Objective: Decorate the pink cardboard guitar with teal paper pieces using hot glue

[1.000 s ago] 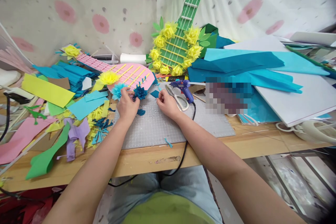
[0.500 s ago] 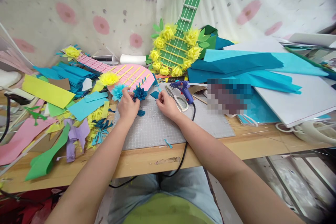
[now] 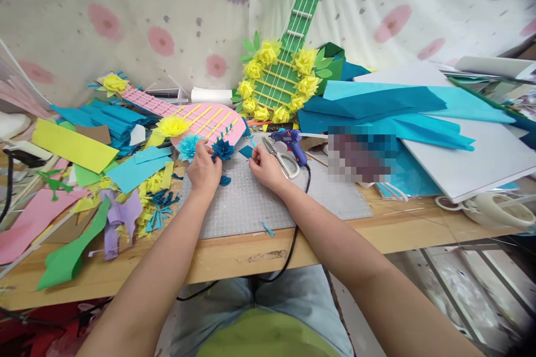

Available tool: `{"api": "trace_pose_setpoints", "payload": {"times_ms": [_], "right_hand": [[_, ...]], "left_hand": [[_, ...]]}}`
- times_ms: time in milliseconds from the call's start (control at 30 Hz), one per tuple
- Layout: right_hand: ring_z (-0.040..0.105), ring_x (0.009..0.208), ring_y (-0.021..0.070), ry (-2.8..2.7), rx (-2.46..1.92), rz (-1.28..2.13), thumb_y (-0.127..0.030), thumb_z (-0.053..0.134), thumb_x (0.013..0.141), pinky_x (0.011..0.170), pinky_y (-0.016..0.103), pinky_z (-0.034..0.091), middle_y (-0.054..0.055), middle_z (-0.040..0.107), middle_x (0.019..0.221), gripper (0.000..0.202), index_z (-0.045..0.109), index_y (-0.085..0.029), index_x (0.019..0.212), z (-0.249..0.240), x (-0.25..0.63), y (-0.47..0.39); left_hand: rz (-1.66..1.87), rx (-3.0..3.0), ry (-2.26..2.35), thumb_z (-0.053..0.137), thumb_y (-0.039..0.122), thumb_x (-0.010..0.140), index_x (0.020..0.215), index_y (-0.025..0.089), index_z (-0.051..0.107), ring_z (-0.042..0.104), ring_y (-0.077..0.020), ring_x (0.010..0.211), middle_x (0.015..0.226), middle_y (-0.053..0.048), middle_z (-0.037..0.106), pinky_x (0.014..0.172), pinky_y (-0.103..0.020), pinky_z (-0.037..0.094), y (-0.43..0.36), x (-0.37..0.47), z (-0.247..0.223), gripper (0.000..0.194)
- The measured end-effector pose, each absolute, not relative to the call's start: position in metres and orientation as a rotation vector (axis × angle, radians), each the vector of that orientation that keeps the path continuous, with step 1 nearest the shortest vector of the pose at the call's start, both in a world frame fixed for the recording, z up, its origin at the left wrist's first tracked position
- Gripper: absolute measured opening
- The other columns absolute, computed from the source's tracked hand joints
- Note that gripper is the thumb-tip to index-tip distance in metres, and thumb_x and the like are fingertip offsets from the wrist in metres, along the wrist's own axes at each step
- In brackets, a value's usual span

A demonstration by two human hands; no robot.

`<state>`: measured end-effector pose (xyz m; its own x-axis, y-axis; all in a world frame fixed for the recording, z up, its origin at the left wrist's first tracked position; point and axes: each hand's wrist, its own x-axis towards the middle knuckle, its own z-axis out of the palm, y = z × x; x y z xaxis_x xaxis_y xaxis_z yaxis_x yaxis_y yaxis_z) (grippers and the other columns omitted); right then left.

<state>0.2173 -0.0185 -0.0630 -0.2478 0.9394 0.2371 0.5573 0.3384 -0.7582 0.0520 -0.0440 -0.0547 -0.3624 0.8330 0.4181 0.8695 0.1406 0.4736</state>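
My left hand (image 3: 204,170) is closed, with thumb and fingers at the lower left of a dark blue paper flower (image 3: 223,146), gripping it. Right behind those fingers sits a light blue paper flower (image 3: 188,146), against the edge of a pink paper guitar (image 3: 221,118) with yellow strips. My right hand (image 3: 264,166) has its fingertips pinched together over the grey cutting mat (image 3: 247,209); whatever is between them is too small to make out. A small dark blue paper piece (image 3: 245,151) lies just beyond the right fingertips. Scissors (image 3: 288,165) lie close beside the right hand.
A blue glue gun (image 3: 295,148) lies behind the scissors, its black cord (image 3: 294,248) crossing the mat and table edge. A green paper guitar (image 3: 281,72) with yellow flowers stands at the back. Paper scraps (image 3: 121,217) cover the left; blue paper sheets (image 3: 377,100) are stacked right.
The camera view has shifted very slightly. Both hands stay almost in the same place, the left one still at the dark blue flower.
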Motion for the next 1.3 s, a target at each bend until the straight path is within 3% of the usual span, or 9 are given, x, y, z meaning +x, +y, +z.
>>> {"api": "trace_pose_setpoints", "payload": {"times_ms": [300,767,1300], "right_hand": [[0.043,0.056,0.0139,-1.917,-1.316,0.722,-0.022,0.043,0.076,0.057,0.026,0.029,-0.004,0.046,0.062,0.006,0.038,-0.023,0.077,-0.0639,0.2167,-0.0183],[0.044,0.056,0.0137,-1.902,-1.308,0.699,-0.026,0.042,0.075,0.057,0.026,0.029,-0.004,0.047,0.063,0.006,0.037,-0.023,0.077,-0.0688,0.2182,-0.0155],[0.045,0.056,0.0135,-1.896,-1.317,0.711,-0.025,0.044,0.075,0.057,0.026,0.031,-0.005,0.048,0.063,0.007,0.037,-0.023,0.076,-0.0666,0.2189,-0.0175]], "left_hand": [[-1.052,-1.651,-2.447,0.055,0.022,0.074,0.124,0.016,0.037,0.066,-0.0276,0.086,0.097,-0.006,0.069,0.074,-0.037,0.047,-0.0453,0.0529,-0.0528,0.054],[-1.163,-1.637,-2.476,0.057,0.021,0.073,0.121,0.018,0.035,0.066,-0.0256,0.089,0.094,-0.005,0.071,0.073,-0.035,0.047,-0.0439,0.0546,-0.0531,0.052],[-1.696,-1.653,-2.439,0.060,0.013,0.069,0.115,0.020,0.033,0.062,-0.0118,0.061,0.092,-0.003,0.071,0.071,-0.027,0.050,-0.0519,0.0538,-0.0586,0.053]]}}
